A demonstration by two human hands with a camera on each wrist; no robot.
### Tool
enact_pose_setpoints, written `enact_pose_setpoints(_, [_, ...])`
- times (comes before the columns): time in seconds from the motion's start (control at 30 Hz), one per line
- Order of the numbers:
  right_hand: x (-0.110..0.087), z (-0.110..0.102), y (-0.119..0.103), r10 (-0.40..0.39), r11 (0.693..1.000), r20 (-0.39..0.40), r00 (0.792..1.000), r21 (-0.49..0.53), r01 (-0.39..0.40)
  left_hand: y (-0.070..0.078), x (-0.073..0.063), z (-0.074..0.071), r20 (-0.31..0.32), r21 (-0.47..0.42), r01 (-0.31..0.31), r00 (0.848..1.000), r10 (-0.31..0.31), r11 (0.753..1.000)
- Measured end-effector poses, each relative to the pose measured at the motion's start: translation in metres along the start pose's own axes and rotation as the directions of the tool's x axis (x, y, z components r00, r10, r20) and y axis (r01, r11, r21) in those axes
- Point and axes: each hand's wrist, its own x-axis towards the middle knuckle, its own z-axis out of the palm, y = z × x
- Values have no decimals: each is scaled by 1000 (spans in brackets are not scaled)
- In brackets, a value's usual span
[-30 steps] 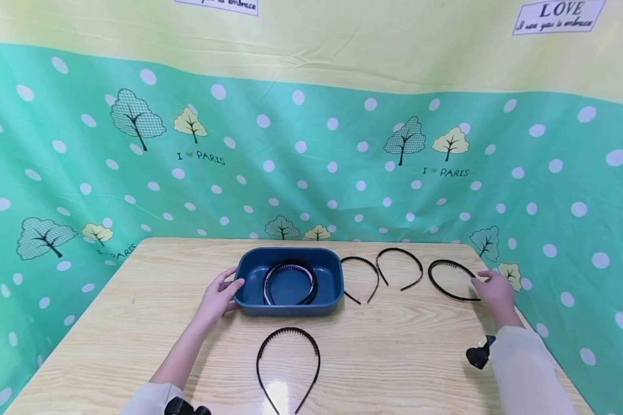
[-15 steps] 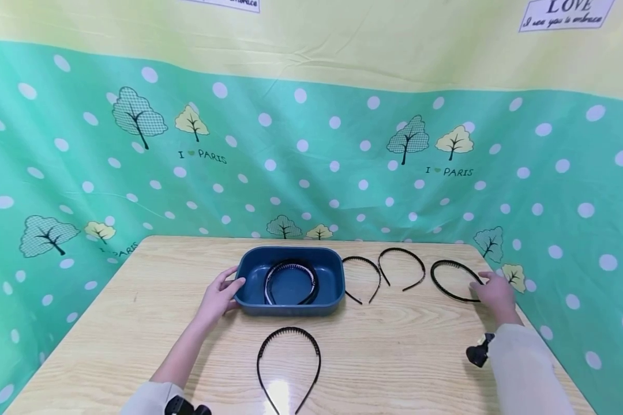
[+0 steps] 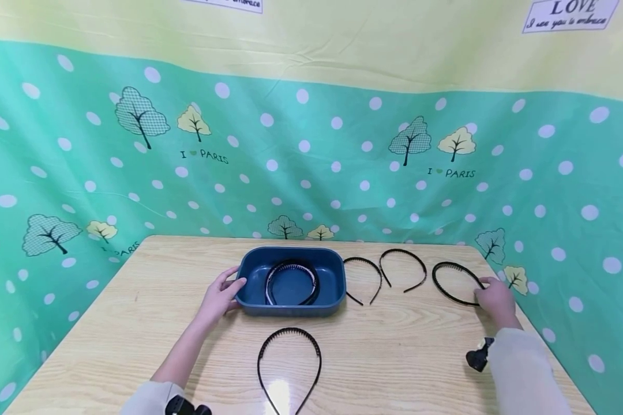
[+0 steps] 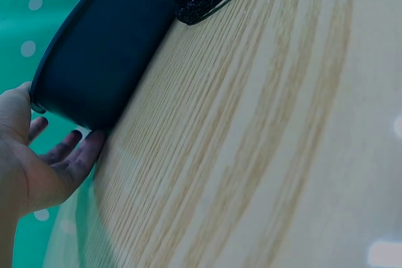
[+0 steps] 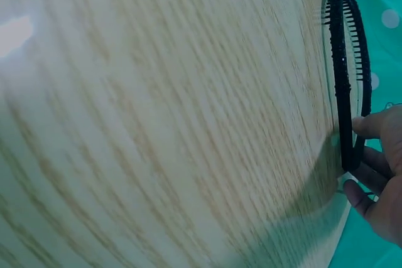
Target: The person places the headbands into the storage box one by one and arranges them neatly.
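Note:
A dark blue plastic box (image 3: 291, 311) stands at the table's back middle, with several dark headbands lying inside. My left hand (image 3: 219, 297) holds its left end, thumb over the rim, fingers along the outer wall. On the right, my right hand (image 3: 495, 297) pinches the near end of a black toothed headband (image 3: 449, 298). In the right wrist view this headband (image 5: 341, 73) stands tilted on edge, fingers around its lower end. Between box and right hand lie two thin black headbands (image 3: 376, 288) (image 3: 403, 251). Another black toothed headband (image 3: 289, 330) lies in front of the box.
The light wooden table (image 3: 384, 357) ends against a green and yellow printed curtain (image 3: 332, 144) at the back and sides. The right hand is close to the table's right edge. A bright light reflection shows near the front.
The right hand's fingers have drawn in slightly on the end of the right headband. The left hand and the box keep their place; the head view has shifted a little.

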Motion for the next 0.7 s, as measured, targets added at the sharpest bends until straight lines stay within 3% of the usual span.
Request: enact_pose_setpoints(0.7, [-4,1,4,35,996,-42,999,83,-31,-1,0,0,1,-9,1,1000,-1,1000])
